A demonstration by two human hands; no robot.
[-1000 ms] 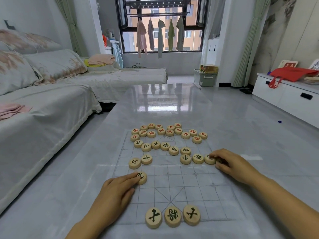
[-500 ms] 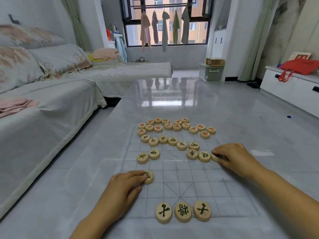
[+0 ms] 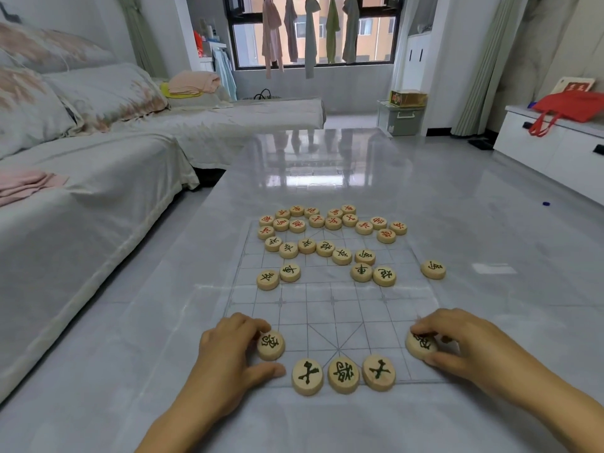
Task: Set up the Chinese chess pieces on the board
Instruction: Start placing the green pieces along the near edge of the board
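Round wooden chess pieces pinched in my left hand and right hand flank the near-row trio.

pale wooden pieces, green and red characters; clear gridded board.

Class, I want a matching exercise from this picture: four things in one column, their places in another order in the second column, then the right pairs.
Things
1. left hand
2. red-lettered pieces
3. row of three dark-lettered pieces
4. red bag

Places
A. on the white cabinet
B. near edge of the board, in the middle
C. clustered at the far edge of the board
D. gripping a dark-lettered piece at the board's near left

Pairs: 1-D, 2-C, 3-B, 4-A
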